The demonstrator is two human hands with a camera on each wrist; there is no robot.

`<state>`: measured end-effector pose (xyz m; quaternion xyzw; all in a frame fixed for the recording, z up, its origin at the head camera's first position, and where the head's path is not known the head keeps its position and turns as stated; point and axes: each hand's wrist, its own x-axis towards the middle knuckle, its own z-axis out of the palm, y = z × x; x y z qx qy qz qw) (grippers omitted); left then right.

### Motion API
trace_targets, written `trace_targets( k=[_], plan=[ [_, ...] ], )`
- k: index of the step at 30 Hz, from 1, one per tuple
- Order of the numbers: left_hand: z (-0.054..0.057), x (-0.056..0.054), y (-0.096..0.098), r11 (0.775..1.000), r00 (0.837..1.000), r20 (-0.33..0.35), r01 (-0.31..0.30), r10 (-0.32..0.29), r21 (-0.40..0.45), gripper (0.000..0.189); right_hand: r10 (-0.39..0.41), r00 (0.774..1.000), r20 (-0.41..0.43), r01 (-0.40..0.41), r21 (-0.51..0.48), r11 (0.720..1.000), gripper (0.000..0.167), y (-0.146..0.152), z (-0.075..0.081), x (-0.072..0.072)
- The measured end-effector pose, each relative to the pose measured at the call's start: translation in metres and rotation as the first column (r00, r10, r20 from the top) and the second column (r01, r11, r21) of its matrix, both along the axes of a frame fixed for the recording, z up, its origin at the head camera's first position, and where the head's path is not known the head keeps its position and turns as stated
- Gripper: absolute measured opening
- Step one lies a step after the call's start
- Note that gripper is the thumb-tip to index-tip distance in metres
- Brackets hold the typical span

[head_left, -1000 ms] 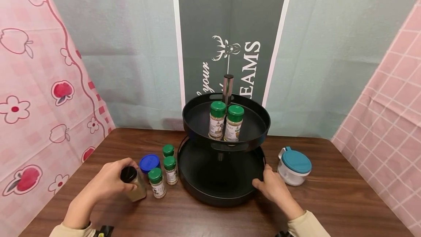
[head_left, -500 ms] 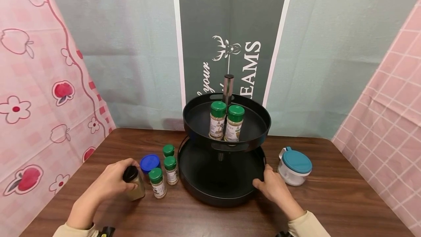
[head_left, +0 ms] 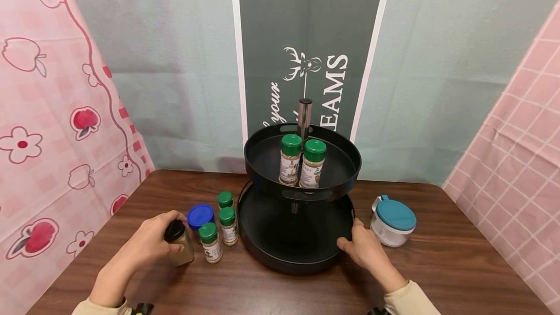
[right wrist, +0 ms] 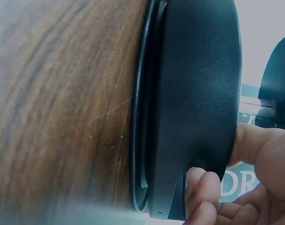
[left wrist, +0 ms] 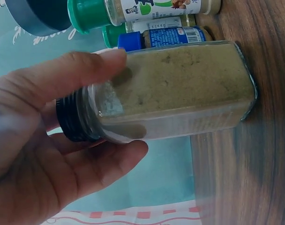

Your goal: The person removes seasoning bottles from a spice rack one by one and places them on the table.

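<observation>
A clear jar [head_left: 183, 254] of tan powder with a black lid leans slightly at the left of the table. My left hand [head_left: 150, 239] grips it near the lid, thumb and fingers on opposite sides, as the left wrist view shows. The jar's base [left wrist: 243, 84] is right by the wood. A black two-tier round rack stands in the middle. My right hand [head_left: 364, 246] holds the right rim of its lower tray [head_left: 284, 239]; in the right wrist view the fingers curl at a cut-out in the wall. Two green-capped spice bottles [head_left: 289, 163] stand in the upper tray [head_left: 334, 159].
Right beside the held jar are a blue-lidded container [head_left: 201, 216] and three green-capped spice bottles [head_left: 211, 244], close to the rack's left side. A white pot with a teal lid [head_left: 395, 215] sits right of my right hand. Cloth hangings surround the wooden table [head_left: 459, 256].
The jar in my left hand has tipped slightly more upright, its lid shifting a little to the right. My right hand stays on the tray rim.
</observation>
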<state>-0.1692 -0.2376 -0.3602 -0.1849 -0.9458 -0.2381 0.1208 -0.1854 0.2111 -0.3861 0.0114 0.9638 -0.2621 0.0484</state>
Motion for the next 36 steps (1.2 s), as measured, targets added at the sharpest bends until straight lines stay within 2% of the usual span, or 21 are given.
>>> trace_targets(
  k=[5,12,15,18,25,29,34,36],
  plan=[
    [0.0,0.003,0.002,1.0,1.0,-0.02,-0.001,0.001,0.007,0.047,-0.004,1.0,-0.002,0.004,-0.011,1.0,0.073,0.0,-0.001,0.0],
    [0.002,0.007,0.005,0.999,0.999,-0.008,-0.033,0.033,0.016,0.044,-0.004,1.0,0.009,0.004,-0.007,1.0,0.073,0.001,-0.001,-0.001],
    [0.003,0.007,0.008,0.999,0.999,-0.037,-0.04,0.04,0.007,0.041,-0.002,1.0,0.001,0.002,-0.005,1.0,0.073,0.001,-0.002,-0.001],
    [0.004,0.007,0.011,0.999,0.995,-0.093,-0.035,0.035,0.0,0.039,0.004,1.0,-0.005,-0.004,-0.005,1.0,0.073,0.001,-0.001,-0.001],
    [0.01,0.013,0.021,0.999,0.98,-0.194,-0.042,0.043,0.005,0.036,0.003,1.0,0.011,-0.002,-0.004,1.0,0.073,0.001,0.0,-0.001],
    [0.017,0.017,0.031,0.998,0.962,-0.267,-0.057,0.059,0.015,0.032,0.006,1.0,0.013,-0.006,-0.001,1.0,0.073,0.002,0.001,-0.001],
    [0.021,0.021,0.048,0.998,0.931,-0.363,-0.017,0.035,0.054,0.028,0.012,1.0,0.005,-0.012,-0.003,1.0,0.074,0.002,0.001,0.0],
    [0.021,0.022,0.054,0.997,0.933,-0.358,-0.001,0.028,0.077,0.026,0.011,1.0,0.007,-0.011,-0.007,1.0,0.074,0.002,0.001,0.0]
  ],
)
